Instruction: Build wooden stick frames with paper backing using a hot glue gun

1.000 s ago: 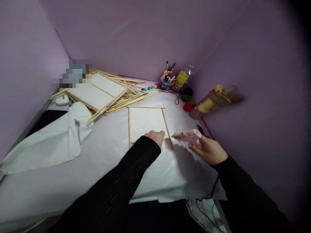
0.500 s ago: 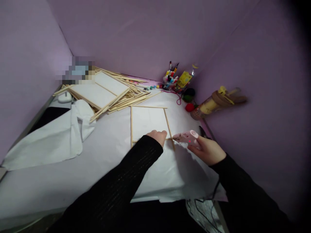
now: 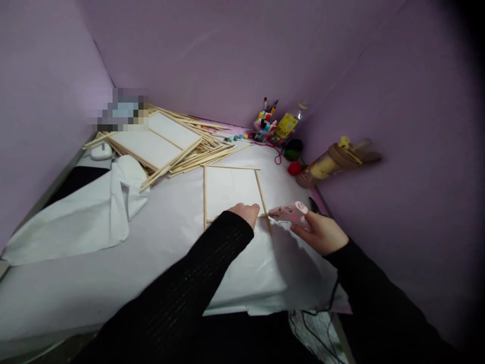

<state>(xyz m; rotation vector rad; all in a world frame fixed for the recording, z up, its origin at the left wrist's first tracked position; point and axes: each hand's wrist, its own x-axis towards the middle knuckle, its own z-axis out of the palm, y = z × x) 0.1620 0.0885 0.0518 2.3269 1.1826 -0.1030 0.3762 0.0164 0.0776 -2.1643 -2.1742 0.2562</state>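
A frame of thin wooden sticks lies on the white sheet in front of me. Its crossbar stick meets the right upright a little above that upright's lower end. My left hand is closed over the crossbar, fingers curled down; the fingertips are hidden. In my right hand is a pink hot glue gun with a small red light. Its nozzle points left and reaches the joint of crossbar and right upright; whether it touches the wood I cannot tell.
At the back left, a finished-looking stick frame rests on a pile of sticks. A folded white cloth lies left. Pens in a cup, yarn balls and a brown-and-yellow bundle line the back right. Cables hang below the edge.
Almost nothing differs. The glue gun and my right hand have shifted very slightly left, while my left hand stays on the crossbar.
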